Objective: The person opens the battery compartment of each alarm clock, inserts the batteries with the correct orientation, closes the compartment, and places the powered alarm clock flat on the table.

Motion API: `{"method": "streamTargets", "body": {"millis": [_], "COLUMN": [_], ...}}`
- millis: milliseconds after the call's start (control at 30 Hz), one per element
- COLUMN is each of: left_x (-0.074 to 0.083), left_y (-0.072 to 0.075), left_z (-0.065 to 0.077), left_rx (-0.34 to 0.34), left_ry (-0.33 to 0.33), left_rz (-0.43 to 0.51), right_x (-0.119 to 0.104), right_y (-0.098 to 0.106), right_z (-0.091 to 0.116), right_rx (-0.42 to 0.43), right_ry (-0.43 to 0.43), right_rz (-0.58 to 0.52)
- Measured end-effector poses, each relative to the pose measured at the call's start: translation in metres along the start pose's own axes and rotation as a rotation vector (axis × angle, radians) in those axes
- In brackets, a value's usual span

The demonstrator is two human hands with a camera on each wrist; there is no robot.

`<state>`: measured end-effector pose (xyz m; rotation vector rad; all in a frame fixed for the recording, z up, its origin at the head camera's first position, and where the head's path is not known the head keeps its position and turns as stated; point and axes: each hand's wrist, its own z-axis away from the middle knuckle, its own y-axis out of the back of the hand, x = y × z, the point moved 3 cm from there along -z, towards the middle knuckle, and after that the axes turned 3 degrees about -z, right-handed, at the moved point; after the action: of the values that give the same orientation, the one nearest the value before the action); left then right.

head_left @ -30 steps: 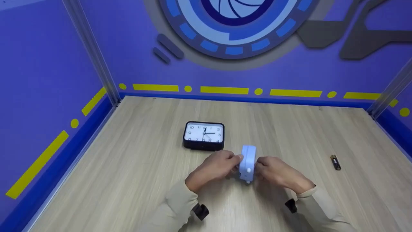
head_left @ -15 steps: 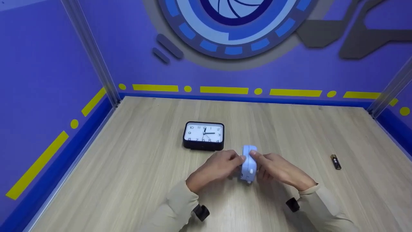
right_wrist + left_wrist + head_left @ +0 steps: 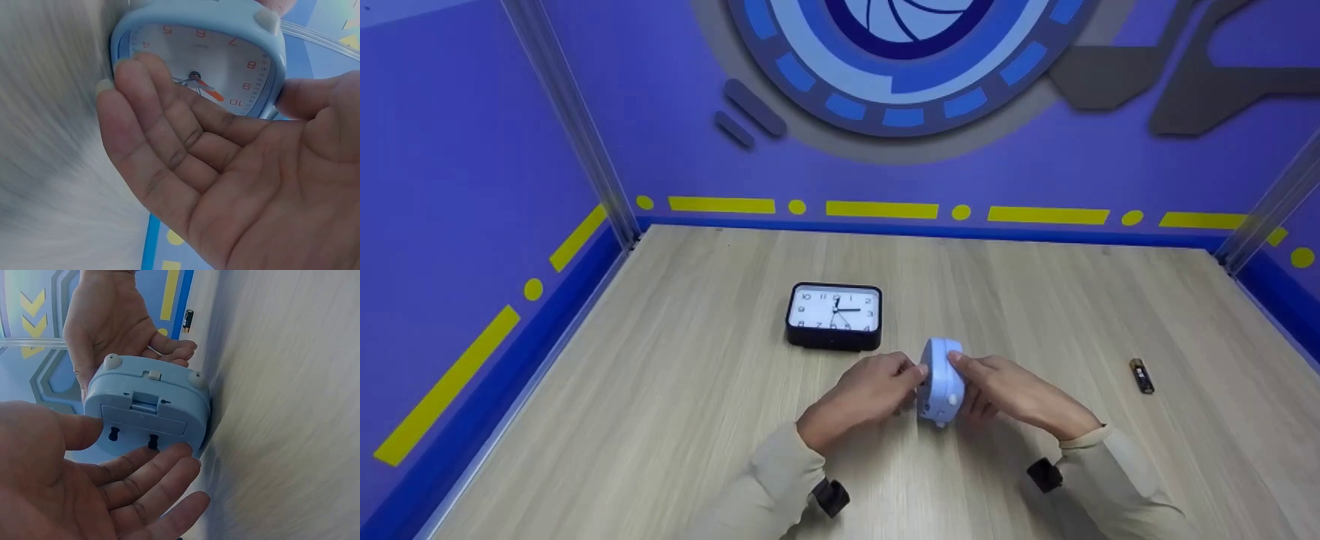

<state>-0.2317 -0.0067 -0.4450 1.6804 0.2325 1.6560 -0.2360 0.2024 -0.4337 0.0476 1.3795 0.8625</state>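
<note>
A light blue alarm clock (image 3: 942, 379) stands on edge between the two hands, close over the table. The left hand (image 3: 870, 386) has its thumb at the clock's upper edge and its fingers at the lower part of the back. The left wrist view shows the battery cover (image 3: 143, 419), two dark knobs (image 3: 113, 433) and white feet on the clock. Pressing its thumb on the top edge, the right hand (image 3: 1016, 394) holds the clock from the other side. Its fingers cross the white dial (image 3: 225, 62), which has orange numerals, and hide part of it.
A black rectangular clock (image 3: 835, 311) lies face up behind the left hand. One dark battery (image 3: 1141, 376) lies to the right on the wood-grain table (image 3: 660, 390). Blue printed panels (image 3: 885, 180) enclose the back and sides.
The right hand has brought its thumb up onto the clock's top edge. The blue clock has turned slightly, showing more of its back side, while the left hand stays nearly in place.
</note>
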Motion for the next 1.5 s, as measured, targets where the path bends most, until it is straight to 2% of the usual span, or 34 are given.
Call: {"method": "streamTargets", "body": {"millis": [233, 500, 733, 1100, 1200, 1367, 1500], "left_x": [0.000, 0.000, -0.002, -0.005, -0.006, -0.005, -0.004], "left_y": [-0.001, -0.005, -0.008, -0.009, -0.010, -0.011, -0.013], "left_z": [0.002, 0.001, 0.000, -0.001, -0.001, -0.002, -0.001], "left_rx": [-0.013, -0.021, 0.003, 0.011, 0.016, 0.031, 0.039], "left_ry": [0.041, 0.019, -0.006, -0.013, -0.002, 0.013, 0.017], "left_rz": [0.020, 0.007, 0.046, -0.035, -0.058, -0.075, -0.081], "right_x": [-0.002, -0.014, -0.013, -0.010, -0.012, -0.018, -0.025], "right_y": [0.002, 0.004, 0.003, 0.009, 0.010, 0.013, 0.011], "right_z": [0.001, 0.008, 0.007, 0.010, 0.012, 0.016, 0.021], "right_rx": [-0.009, 0.124, 0.157, 0.171, 0.201, 0.298, 0.376], "right_ry": [0.004, -0.009, -0.024, -0.060, -0.067, -0.055, 0.011], "right_rz": [-0.010, 0.058, 0.099, 0.132, 0.210, 0.390, 0.458]}}
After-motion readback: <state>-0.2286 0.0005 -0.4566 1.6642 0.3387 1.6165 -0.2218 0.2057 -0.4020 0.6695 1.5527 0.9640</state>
